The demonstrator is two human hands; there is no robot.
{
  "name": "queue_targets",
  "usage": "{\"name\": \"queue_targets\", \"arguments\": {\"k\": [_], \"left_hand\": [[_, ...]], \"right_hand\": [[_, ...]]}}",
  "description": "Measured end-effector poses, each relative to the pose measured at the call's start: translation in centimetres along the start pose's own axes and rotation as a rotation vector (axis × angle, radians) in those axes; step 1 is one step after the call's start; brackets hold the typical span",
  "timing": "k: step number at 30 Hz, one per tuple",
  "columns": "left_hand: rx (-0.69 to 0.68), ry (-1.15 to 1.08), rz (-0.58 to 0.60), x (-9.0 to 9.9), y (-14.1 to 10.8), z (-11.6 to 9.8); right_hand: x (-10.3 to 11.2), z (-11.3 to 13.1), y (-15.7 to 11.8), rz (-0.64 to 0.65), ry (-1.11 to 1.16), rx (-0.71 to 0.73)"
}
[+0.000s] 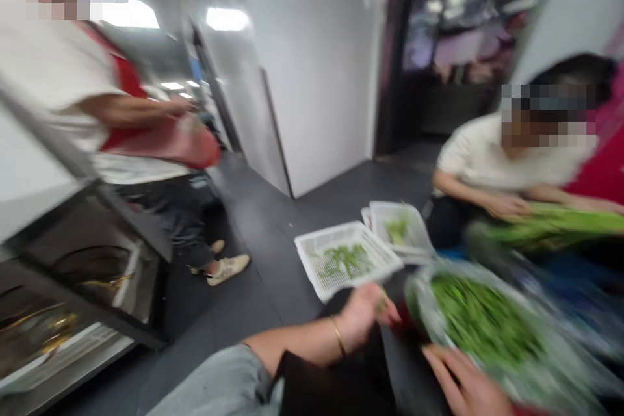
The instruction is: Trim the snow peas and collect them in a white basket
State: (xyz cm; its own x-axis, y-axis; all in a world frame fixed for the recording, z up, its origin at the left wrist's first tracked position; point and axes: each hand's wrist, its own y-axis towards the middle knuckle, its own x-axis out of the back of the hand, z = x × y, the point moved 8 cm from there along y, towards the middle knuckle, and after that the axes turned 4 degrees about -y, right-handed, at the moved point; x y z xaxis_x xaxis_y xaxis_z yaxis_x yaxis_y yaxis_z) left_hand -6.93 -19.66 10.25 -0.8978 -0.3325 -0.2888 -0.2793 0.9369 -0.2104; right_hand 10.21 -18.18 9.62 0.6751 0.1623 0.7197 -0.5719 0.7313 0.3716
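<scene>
My left hand (365, 315), with a gold bangle (338, 336) at the wrist, is closed just in front of a white slotted tray. Something small and green shows at its fingers, too blurred to name. Loose green leaves (348, 260) lie in the white tray (312, 240). My right hand (468, 380) is at the near edge of a clear plastic bag (550, 380), its fingers stretched out and slightly apart, with nothing visible in them. The bag stands open and is full of long green leafy vegetables (482, 315).
Behind the tray sits a white basket (419, 227) with pale green trimmings. A co-worker (502, 156) at the right handles long green stalks (556, 221). Another person in a red apron (170, 143) stands at left, beside a metal rack (88, 292). A white wall corner (316, 78) is ahead.
</scene>
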Motion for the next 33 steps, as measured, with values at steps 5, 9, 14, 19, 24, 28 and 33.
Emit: {"name": "queue_targets", "arguments": {"k": [5,9,14,19,24,28,33], "left_hand": [[0.210,-0.151,0.092,1.2,4.1,1.5],[0.435,-0.237,0.368,-1.6,4.4,4.0],[0.516,-0.275,0.479,-4.7,3.1,5.0],[0.583,-0.236,0.465,-4.8,3.6,5.6],[0.598,-0.136,0.450,-4.2,4.2,6.3],[0.512,0.063,0.468,-5.4,4.8,7.3],[0.458,0.084,0.473,-6.9,4.7,7.7]], "right_hand": [[1.1,-3.4,-2.4,0.462,-0.217,-0.238],[4.8,-8.1,-0.6,0.365,-0.320,-0.477],[5.9,-15.1,3.7,0.219,-0.512,-0.836],[3.0,-18.9,6.8,0.255,-0.508,-0.925],[5.0,-17.9,5.7,0.189,-0.500,-0.928],[4.8,-11.6,3.7,0.148,-0.540,-0.755],[1.9,-2.5,2.6,0.140,-0.517,-0.332]]}}
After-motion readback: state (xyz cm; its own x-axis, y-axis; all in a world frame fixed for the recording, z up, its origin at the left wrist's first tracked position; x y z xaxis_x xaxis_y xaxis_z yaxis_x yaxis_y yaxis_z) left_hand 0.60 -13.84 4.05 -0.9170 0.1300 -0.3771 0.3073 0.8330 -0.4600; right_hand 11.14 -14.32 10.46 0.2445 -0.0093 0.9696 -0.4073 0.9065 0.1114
